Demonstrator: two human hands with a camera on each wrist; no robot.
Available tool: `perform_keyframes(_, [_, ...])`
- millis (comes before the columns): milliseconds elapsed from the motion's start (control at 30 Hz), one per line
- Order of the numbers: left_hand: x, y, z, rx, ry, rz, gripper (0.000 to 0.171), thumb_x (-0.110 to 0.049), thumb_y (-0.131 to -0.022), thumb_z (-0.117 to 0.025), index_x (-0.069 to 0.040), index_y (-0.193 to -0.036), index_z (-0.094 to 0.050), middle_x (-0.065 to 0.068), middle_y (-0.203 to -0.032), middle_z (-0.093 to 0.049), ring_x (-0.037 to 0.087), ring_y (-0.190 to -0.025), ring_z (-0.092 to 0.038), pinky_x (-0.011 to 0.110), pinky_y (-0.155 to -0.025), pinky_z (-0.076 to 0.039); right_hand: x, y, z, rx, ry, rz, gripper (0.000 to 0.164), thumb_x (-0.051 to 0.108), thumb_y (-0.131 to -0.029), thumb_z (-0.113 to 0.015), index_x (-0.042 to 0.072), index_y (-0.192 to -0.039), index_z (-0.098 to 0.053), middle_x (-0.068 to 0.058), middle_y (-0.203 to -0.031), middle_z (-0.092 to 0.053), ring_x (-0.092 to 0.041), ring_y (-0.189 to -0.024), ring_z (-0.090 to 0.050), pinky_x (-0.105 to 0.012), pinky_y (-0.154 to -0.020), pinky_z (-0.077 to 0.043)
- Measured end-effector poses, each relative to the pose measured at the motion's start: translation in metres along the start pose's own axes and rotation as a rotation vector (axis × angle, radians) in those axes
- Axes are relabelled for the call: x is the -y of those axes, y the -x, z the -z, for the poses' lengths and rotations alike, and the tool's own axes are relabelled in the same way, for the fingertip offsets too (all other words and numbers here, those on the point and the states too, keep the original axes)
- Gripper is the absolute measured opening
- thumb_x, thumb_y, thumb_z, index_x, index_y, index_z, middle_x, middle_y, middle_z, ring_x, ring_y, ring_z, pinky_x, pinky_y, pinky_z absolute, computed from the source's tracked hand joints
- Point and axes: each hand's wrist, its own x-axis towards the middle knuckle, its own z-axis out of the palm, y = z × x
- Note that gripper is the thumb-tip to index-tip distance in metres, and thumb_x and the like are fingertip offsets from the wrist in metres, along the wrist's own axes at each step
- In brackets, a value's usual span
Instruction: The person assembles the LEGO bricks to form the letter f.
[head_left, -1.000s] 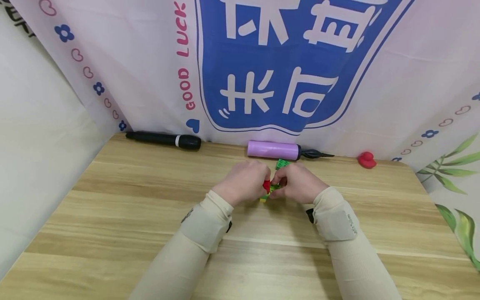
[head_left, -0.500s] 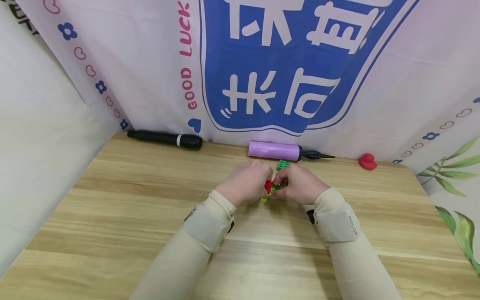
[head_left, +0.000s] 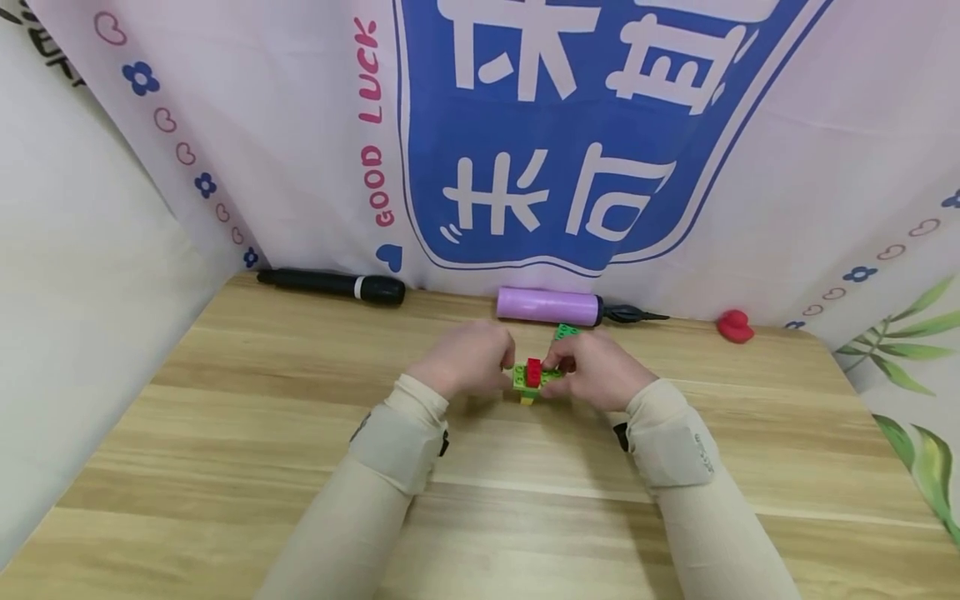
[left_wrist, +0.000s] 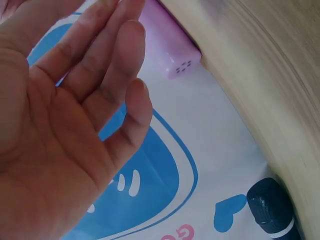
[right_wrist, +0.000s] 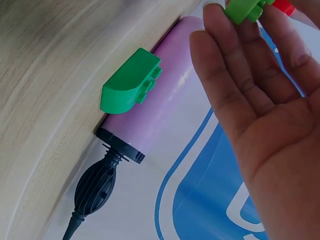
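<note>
In the head view a small toy-brick build stands in mid-table: a lime-green studded plate [head_left: 519, 380] with a red brick [head_left: 533, 372] on top and a bit of yellow brick [head_left: 527, 400] below. Thumb and fingers of my right hand [head_left: 603, 368] pinch its right end. A lime-green end [right_wrist: 242, 9] peeks out at the top of the right wrist view. Just left of the build is my left hand [head_left: 467, 360], holding nothing, its fingers loosely bent; the left wrist view shows its bare palm [left_wrist: 60, 135]. Behind the right hand lies a green brick [head_left: 567, 332] with a rounded end.
Along the table's back edge lie a black microphone [head_left: 330, 285], a purple hand pump [head_left: 549, 306] with a black nozzle, and a red rubber duck [head_left: 735, 326]. A printed cloth [head_left: 300, 150] hangs right behind them. The wooden table [head_left: 525, 517] extends toward me.
My left hand has let go of the red brick and drawn back to the left, so the brick and the plate's left end now show. My right hand keeps its pinch.
</note>
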Motion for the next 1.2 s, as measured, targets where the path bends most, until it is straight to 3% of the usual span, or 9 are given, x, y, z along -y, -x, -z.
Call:
perform_keyframes(133, [0.003,0.0,0.0,0.015,0.002,-0.009,0.03,-0.03,-0.087,-0.088,-0.015,-0.111,-0.077,-0.005,-0.088,-0.07,0.016,-0.083,-0.064,0.037,-0.08,-0.053,-0.003,-0.001,-0.001,-0.014,0.011,0.02,0.021,0.021,-0.084,-0.091,0.012,-0.099,-0.079,0.001,-0.091,-0.074,-0.017,-0.085,-0.065,-0.037,-0.081,-0.056])
perform_keyframes(267, [0.0,0.0,0.0,0.023,0.006,-0.027,0.04,-0.029,-0.089,-0.087,-0.017,-0.125,-0.075,-0.006,-0.087,-0.07,0.014,-0.083,-0.065,0.037,-0.082,-0.054,-0.003,-0.002,-0.001,-0.022,0.019,0.037,0.022,0.021,-0.085,-0.091,0.012,-0.101,-0.079,0.001,-0.092,-0.074,-0.021,-0.089,-0.068,-0.039,-0.083,-0.057])
perform_keyframes(400, [-0.001,0.0,-0.002,0.008,-0.013,-0.045,0.024,-0.026,-0.09,-0.085,-0.016,-0.111,-0.078,-0.006,-0.083,-0.068,0.015,-0.081,-0.064,0.036,-0.079,-0.053,-0.006,-0.002,0.001,-0.021,0.0,0.037,0.022,0.027,-0.089,-0.088,0.015,-0.104,-0.079,0.004,-0.095,-0.074,-0.019,-0.091,-0.069,-0.038,-0.084,-0.057])
perform_keyframes(533, [-0.001,0.0,-0.001,0.006,-0.021,-0.035,0.017,-0.025,-0.091,-0.085,-0.015,-0.101,-0.075,-0.004,-0.085,-0.069,0.017,-0.081,-0.061,0.035,-0.079,-0.052,-0.012,0.001,0.006,-0.075,-0.006,0.028,0.017,0.032,-0.1,-0.076,0.017,-0.106,-0.079,0.005,-0.097,-0.076,-0.015,-0.09,-0.068,-0.039,-0.085,-0.058])
perform_keyframes(700, [0.0,0.0,-0.001,0.017,-0.022,-0.022,0.018,-0.025,-0.091,-0.084,-0.015,-0.104,-0.075,-0.003,-0.091,-0.069,0.019,-0.085,-0.061,0.036,-0.082,-0.052,-0.017,0.002,0.009,-0.134,0.06,-0.06,0.027,0.029,-0.104,-0.07,0.012,-0.124,-0.074,-0.009,-0.122,-0.074,-0.031,-0.11,-0.069,-0.052,-0.099,-0.056])
perform_keyframes(867, [-0.001,0.0,-0.002,0.032,-0.01,-0.012,0.02,-0.024,-0.092,-0.083,-0.015,-0.108,-0.075,-0.003,-0.094,-0.07,0.019,-0.087,-0.062,0.037,-0.084,-0.053,-0.028,-0.002,0.003,-0.106,0.194,-0.158,0.057,0.032,-0.102,-0.072,0.014,-0.153,-0.053,-0.022,-0.155,-0.052,-0.044,-0.14,-0.055,-0.064,-0.114,-0.044])
perform_keyframes(1033, [-0.002,0.001,-0.001,0.044,-0.008,-0.006,0.024,-0.024,-0.093,-0.082,-0.014,-0.113,-0.075,-0.003,-0.098,-0.07,0.019,-0.089,-0.063,0.037,-0.088,-0.053,-0.04,-0.003,-0.002,-0.079,0.205,-0.188,0.069,0.03,-0.102,-0.07,0.02,-0.163,-0.039,-0.024,-0.163,-0.042,-0.05,-0.145,-0.048,-0.067,-0.116,-0.04])
perform_keyframes(1200, [-0.002,0.001,-0.002,0.048,-0.016,0.0,0.029,-0.025,-0.094,-0.081,-0.014,-0.12,-0.074,-0.003,-0.099,-0.07,0.019,-0.089,-0.063,0.037,-0.087,-0.053,-0.045,-0.004,-0.005,-0.055,0.198,-0.163,0.069,0.03,-0.101,-0.07,0.019,-0.163,-0.042,-0.024,-0.163,-0.043,-0.051,-0.145,-0.047,-0.068,-0.116,-0.039])
